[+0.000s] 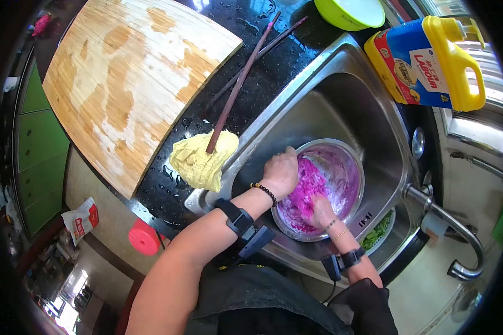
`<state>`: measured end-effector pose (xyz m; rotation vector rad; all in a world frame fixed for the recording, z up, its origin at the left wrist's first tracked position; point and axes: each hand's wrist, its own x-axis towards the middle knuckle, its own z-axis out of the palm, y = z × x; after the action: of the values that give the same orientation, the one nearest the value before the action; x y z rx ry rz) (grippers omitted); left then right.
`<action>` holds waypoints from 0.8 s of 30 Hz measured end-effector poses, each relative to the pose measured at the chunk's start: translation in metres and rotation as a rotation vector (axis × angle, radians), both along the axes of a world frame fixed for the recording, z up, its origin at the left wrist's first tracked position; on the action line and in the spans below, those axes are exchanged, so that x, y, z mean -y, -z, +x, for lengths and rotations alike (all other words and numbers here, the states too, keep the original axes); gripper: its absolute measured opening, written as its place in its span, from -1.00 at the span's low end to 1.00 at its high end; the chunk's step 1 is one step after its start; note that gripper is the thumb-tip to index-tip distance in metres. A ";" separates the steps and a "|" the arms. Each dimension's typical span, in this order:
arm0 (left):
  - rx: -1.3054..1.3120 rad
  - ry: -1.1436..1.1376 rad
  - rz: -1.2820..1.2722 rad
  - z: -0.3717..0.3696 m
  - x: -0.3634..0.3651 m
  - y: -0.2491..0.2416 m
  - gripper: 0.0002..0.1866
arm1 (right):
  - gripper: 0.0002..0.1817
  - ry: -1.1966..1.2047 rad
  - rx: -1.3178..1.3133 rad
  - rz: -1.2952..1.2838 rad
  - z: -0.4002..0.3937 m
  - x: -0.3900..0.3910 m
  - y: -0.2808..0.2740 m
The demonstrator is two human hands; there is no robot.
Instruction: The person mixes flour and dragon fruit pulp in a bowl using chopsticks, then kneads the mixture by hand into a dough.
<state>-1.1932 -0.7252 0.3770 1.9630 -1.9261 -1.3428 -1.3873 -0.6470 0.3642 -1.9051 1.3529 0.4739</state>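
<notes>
A metal bowl (359, 167) stands in the sink basin, its inside smeared with pink and white. In it lies a wet, bright pink mass (309, 177). My left hand (281, 172) is closed on the bowl's left rim. Inside the bowl, my right hand (321, 212) touches the pink mass; its fingertips are buried there, so their grip is hidden. A crumpled yellow cloth (198, 159) lies on the counter beside the sink, with the end of one dark chopstick (237, 92) resting on it.
Around the metal sink (332, 103) are a wet wooden board (123, 72), a yellow detergent jug (425, 64), a green bowl (349, 14) and a curved faucet (458, 229). Green leaves (377, 231) sit in a container in the smaller basin. Below the counter is a red round object (144, 237).
</notes>
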 end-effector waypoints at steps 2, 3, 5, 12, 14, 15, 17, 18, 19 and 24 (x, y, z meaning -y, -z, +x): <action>0.008 -0.002 -0.001 0.000 0.001 0.001 -0.86 | -0.32 -0.080 0.174 -0.151 -0.006 -0.005 -0.016; 0.014 0.001 -0.002 -0.001 0.000 0.001 -0.86 | -0.14 -0.038 0.203 -0.072 -0.005 -0.001 -0.030; -0.036 -0.023 0.010 0.000 0.001 -0.001 -0.83 | -0.13 0.030 0.176 -0.084 -0.005 0.013 -0.052; -0.055 -0.030 -0.018 0.000 0.003 0.002 -0.77 | -0.14 0.002 -0.036 -0.061 0.023 0.097 0.032; -0.053 -0.033 -0.017 0.003 0.003 0.002 -0.76 | -0.29 -0.030 -0.076 0.058 0.036 0.102 0.070; -0.064 -0.038 -0.017 0.003 0.003 0.002 -0.76 | -0.43 -0.060 -0.126 0.175 0.042 0.102 0.075; -0.075 -0.046 -0.021 0.001 0.004 0.002 -0.75 | -0.52 -0.162 -0.073 0.152 0.049 0.101 0.076; -0.083 -0.054 -0.026 0.002 0.004 0.002 -0.74 | -0.61 -0.260 -0.014 0.128 0.052 0.100 0.076; -0.090 -0.058 -0.027 0.003 0.003 0.002 -0.74 | -0.58 -0.320 0.021 0.134 0.053 0.099 0.082; -0.072 -0.036 -0.038 0.004 0.005 0.000 -0.76 | -0.55 -0.304 -0.042 0.294 0.067 0.078 0.038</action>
<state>-1.1892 -0.7300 0.3772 1.8954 -1.8617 -1.3386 -1.3205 -0.7252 0.3267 -1.8647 0.9579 0.8193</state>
